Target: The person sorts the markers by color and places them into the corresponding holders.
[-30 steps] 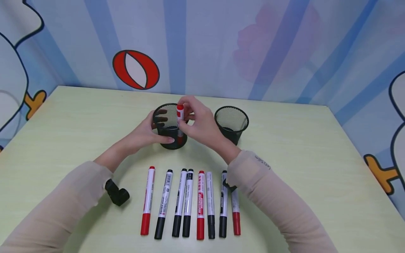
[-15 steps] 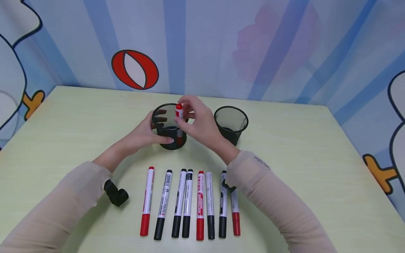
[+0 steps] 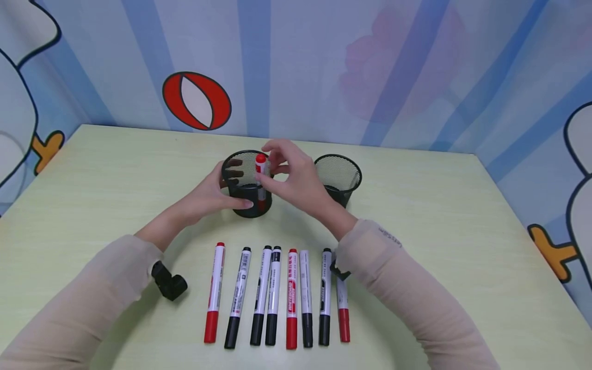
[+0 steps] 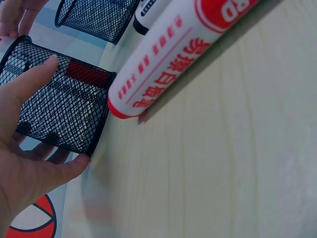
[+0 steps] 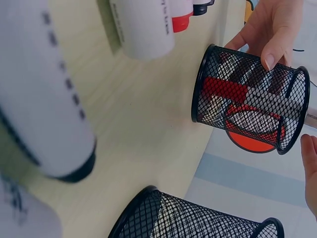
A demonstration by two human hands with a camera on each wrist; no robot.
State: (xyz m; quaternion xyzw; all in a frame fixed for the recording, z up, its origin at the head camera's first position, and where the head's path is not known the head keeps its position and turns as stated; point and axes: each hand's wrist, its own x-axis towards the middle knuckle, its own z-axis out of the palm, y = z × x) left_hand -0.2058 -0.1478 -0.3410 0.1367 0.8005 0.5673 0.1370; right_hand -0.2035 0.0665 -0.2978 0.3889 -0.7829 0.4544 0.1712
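Note:
In the head view my left hand (image 3: 203, 198) holds a black mesh pen holder (image 3: 247, 203) upright on the table, thumb in front and fingers behind. A whiteboard marker with a red end (image 3: 261, 163) stands inside it, its lower red part showing through the mesh in the right wrist view. Beside the rim, my right hand (image 3: 300, 177) has its fingers loosely spread around the marker's top. The index finger stands off the red end, while the thumb overlaps the marker. In the right wrist view the fingertips (image 5: 308, 148) appear apart from the marker.
A second black mesh pen holder (image 3: 338, 177) stands to the right, partly behind the right wrist. Several red and black markers (image 3: 292, 298) lie in a row nearer me. The right sleeve (image 3: 379, 262) partly covers the rightmost marker. A patterned curtain (image 3: 305, 67) hangs behind the table.
My right index finger has lifted off the marker's red end, and the right hand and forearm have shifted slightly right. The left hand and pen holder have stayed in place.

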